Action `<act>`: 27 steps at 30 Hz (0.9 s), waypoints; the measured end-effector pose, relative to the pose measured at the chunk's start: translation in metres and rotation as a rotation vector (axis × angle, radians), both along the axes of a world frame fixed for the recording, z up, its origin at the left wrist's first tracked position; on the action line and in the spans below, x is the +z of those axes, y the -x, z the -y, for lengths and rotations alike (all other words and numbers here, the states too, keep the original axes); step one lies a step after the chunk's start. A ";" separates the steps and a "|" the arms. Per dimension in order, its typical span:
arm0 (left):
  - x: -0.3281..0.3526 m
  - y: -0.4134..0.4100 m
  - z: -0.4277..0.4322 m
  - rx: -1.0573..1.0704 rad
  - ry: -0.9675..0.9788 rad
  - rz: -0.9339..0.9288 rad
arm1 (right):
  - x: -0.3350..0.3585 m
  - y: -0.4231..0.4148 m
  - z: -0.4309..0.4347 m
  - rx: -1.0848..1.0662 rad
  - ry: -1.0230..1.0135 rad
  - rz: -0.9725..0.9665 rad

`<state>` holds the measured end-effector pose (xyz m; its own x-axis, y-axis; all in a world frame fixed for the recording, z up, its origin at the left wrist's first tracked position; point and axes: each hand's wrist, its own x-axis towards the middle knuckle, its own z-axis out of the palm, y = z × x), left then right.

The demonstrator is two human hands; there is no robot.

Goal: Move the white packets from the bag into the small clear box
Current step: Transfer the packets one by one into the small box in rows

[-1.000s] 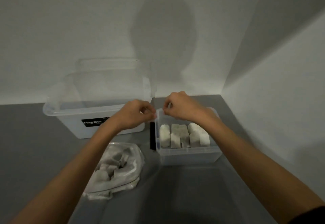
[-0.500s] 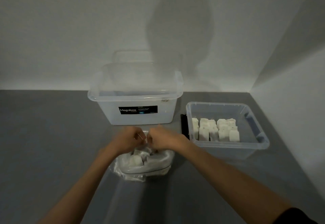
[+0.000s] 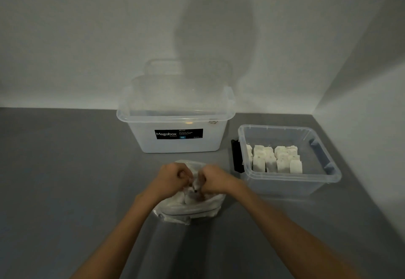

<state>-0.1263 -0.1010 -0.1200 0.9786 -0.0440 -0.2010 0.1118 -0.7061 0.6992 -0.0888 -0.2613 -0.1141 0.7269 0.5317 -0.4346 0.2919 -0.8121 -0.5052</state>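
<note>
Pinching the bag mouth, I've got left hand and right hand fingers curled tight, white packets just beneath.

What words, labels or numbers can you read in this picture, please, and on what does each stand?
"Megabox": white letters on the black label on the large lidded box, at its front.
"12L", as it seems: small blue patch on that label.
Fine print beside it: too small to read.
Sticker under the box's rim: blurred.
Small clear box, packets, bag: no text shows.
</note>
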 end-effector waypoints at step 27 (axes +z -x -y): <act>0.044 0.003 -0.020 0.013 0.285 0.274 | 0.016 0.036 -0.014 -0.924 -1.034 -0.629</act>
<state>-0.1295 -0.0806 -0.0761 0.9951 -0.0477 0.0866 -0.0989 -0.4788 0.8724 -0.1243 -0.2471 -0.0981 0.8093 0.2639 -0.5247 -0.5774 0.1930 -0.7934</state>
